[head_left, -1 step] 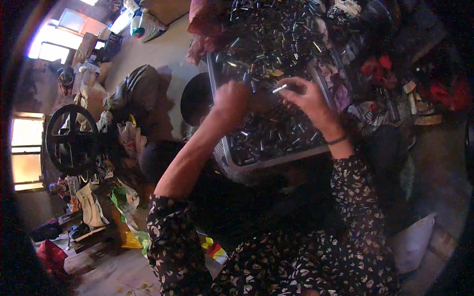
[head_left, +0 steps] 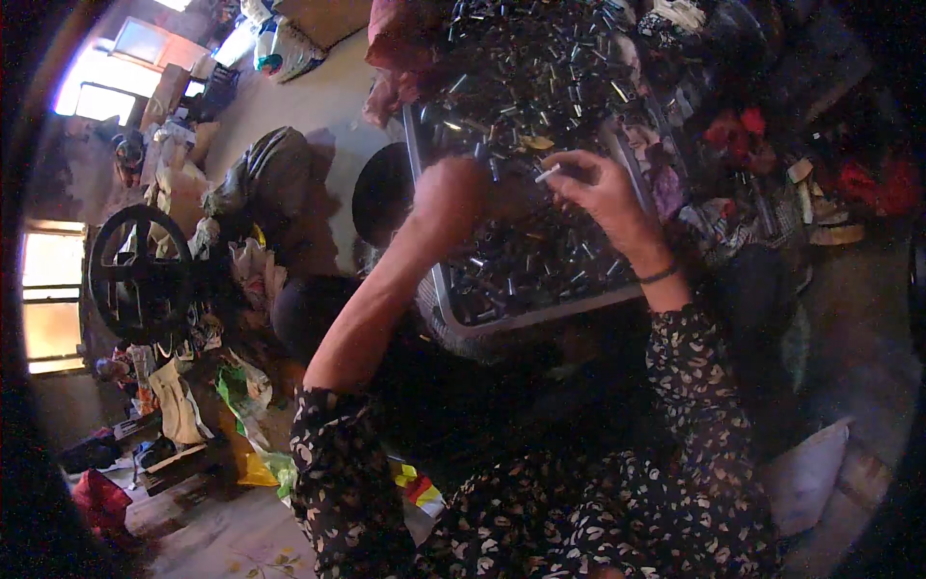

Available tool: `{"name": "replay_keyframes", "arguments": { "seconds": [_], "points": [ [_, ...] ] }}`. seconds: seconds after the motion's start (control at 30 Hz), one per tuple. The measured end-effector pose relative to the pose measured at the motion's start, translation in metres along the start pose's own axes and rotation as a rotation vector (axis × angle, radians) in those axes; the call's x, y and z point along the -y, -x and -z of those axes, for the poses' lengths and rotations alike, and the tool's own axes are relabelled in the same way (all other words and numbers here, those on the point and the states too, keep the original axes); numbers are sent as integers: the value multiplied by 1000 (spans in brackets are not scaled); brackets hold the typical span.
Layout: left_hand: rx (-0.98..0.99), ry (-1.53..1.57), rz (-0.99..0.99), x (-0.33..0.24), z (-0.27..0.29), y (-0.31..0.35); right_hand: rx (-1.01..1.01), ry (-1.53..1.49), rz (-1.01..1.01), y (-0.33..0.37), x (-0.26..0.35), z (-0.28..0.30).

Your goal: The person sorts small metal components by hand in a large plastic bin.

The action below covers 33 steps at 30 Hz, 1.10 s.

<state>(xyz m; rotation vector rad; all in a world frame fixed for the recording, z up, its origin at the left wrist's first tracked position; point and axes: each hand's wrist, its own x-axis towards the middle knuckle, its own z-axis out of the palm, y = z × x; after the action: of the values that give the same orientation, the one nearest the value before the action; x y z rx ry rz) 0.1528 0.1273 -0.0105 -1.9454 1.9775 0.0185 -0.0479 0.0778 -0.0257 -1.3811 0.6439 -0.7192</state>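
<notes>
A whitish rod is pinched by the right hand over a grey-rimmed tray; the blurred left hand cannot be read. At left, a black spoked wheel is seen.

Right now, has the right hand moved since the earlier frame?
No: held against the tray's near rim, the right hand shows no visible shift either way.

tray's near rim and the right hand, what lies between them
In the head view, small shiny pieces lie between the tray's near rim and right hand.
</notes>
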Motion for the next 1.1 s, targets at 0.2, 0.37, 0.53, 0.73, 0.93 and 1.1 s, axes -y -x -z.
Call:
{"name": "replay_keyframes", "arguments": {
  "seconds": [0.2,0.37,0.53,0.73,0.93,1.1],
  "points": [
    [74,1884,311,-1,2,22,-68,171,91,-2,1,0],
    [131,2038,139,-16,-5,33,-46,372,149,-3,-5,-4],
    [-80,1871,-54,-20,-7,36,-80,345,116,-3,-7,-6],
    [163,2517,260,-29,-7,31,-53,387,210,-3,-2,-6],
    [143,2377,264,-30,1,32,-131,247,155,0,4,-6],
    [64,2372,365,-37,10,35,-108,110,-57,1,3,-6]
  ]
}}
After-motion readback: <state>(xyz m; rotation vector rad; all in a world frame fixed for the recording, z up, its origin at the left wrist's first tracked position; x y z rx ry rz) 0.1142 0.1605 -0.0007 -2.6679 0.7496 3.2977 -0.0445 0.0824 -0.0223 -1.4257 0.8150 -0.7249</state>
